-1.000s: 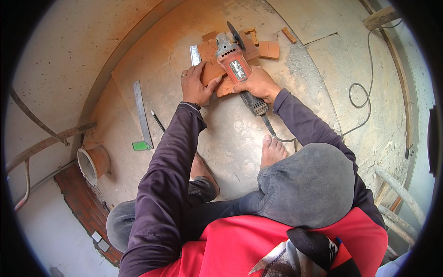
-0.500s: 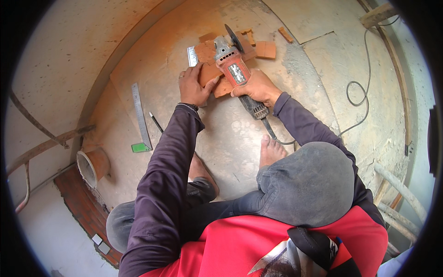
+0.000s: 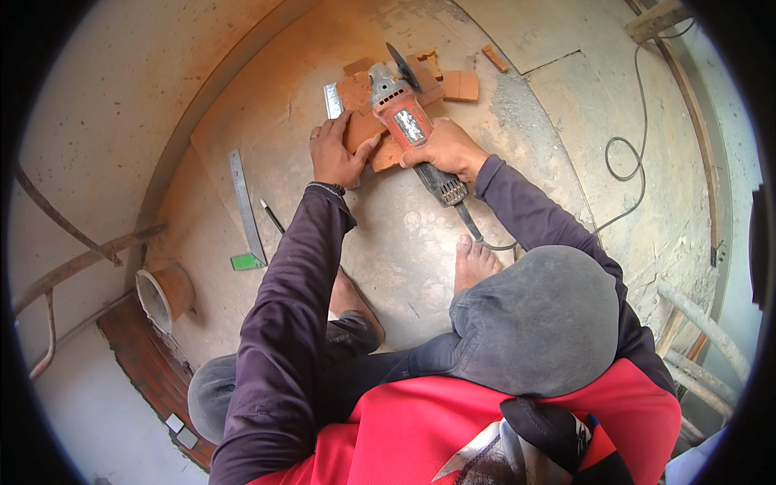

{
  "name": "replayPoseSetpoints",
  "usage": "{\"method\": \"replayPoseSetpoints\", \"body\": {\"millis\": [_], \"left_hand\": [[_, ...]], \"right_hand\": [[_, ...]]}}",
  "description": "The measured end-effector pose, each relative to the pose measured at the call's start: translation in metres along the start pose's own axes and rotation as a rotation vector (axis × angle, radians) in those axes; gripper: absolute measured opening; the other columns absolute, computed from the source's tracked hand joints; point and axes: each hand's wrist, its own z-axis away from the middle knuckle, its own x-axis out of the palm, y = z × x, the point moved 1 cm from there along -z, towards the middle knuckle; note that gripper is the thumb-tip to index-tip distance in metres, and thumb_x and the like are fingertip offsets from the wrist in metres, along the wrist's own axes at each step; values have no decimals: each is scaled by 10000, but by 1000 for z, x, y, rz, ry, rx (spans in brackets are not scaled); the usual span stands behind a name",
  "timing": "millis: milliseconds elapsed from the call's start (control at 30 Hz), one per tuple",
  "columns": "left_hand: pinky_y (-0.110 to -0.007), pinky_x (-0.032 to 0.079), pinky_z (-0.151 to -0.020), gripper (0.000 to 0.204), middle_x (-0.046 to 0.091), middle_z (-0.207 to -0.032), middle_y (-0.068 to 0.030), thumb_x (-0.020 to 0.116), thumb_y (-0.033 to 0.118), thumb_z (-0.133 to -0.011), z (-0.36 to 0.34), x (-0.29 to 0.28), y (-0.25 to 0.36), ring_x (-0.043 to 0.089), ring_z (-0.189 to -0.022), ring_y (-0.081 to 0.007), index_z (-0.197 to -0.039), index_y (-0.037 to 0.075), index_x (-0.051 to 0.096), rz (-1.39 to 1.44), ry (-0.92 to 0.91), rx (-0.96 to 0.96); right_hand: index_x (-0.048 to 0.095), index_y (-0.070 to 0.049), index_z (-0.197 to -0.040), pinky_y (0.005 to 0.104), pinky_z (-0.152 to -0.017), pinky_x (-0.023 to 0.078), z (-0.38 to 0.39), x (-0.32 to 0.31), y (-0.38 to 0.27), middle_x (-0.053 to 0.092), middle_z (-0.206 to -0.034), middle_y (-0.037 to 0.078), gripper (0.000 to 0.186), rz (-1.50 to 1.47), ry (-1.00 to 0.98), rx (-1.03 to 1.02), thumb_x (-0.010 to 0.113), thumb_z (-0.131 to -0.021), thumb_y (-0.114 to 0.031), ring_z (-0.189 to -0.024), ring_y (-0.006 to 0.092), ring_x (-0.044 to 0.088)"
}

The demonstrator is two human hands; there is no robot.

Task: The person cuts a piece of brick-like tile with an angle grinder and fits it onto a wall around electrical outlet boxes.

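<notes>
My right hand (image 3: 440, 149) grips a red and black angle grinder (image 3: 404, 117), its dark disc (image 3: 404, 65) upright at the top over a pile of orange tile pieces. My left hand (image 3: 335, 149), fingers curled, holds an orange tile (image 3: 362, 129) beside the grinder, with a broken piece (image 3: 384, 162) just below it. A silver metal strip (image 3: 332, 100) shows above my left hand. Smaller orange offcuts (image 3: 461, 86) lie right of the disc. A metal square with a green handle (image 3: 246, 262) and a dark pencil-like stick (image 3: 271, 212) lie left of my arm.
A dusty terracotta pot (image 3: 166, 293) lies on its side at the left, near metal bars (image 3: 48, 287) and a strip of reddish tiles (image 3: 141, 356). A black cable (image 3: 622, 162) loops at the right, beside wooden beams (image 3: 651, 20) and pale poles (image 3: 695, 315). My bare feet flank the work.
The grinder, both my hands and the tiles have shifted slightly leftward in the view, along with the surroundings at the top. The grip of both hands looks the same.
</notes>
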Motion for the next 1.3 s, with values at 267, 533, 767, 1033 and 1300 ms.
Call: {"method": "replayPoseSetpoints", "body": {"millis": [267,533,767,1033,1300], "left_hand": [[-464,451,-919,711,650,-1092,-160,801,478,-783,-2,1,-1,559,-996,-377,-1325,60,609,8,-18,2],[-466,453,-917,709,648,-1089,-162,804,465,-782,-2,1,-5,558,-995,-379,-1324,53,607,8,-9,12],[-468,454,-917,700,644,-1090,-163,817,431,-771,-2,1,-1,554,-1000,-379,-1321,50,610,18,-13,0],[-468,452,-921,705,645,-1101,-162,819,425,-769,-2,0,-1,555,-997,-375,-1326,48,606,13,-12,9],[-459,449,-930,724,653,-1113,-163,810,453,-777,-4,-1,-2,564,-1007,-369,-1331,35,602,0,-38,0]], "right_hand": [[697,107,-872,352,-667,515,2,-2,-1,695,-803,163,472,-21,-11,7,887,-599,-229,-712,228,660],[698,106,-876,351,-690,518,17,-5,-12,702,-824,176,488,2,-9,7,885,-599,-249,-727,249,671],[692,118,-882,356,-682,518,9,-4,-6,702,-838,186,506,5,-9,21,888,-595,-251,-733,245,669],[696,103,-868,357,-676,517,4,-3,0,701,-828,171,485,-12,-11,11,890,-590,-244,-728,240,666],[705,78,-851,348,-670,515,7,-1,-3,701,-812,156,456,-40,-3,-3,887,-582,-243,-711,234,662]]}}
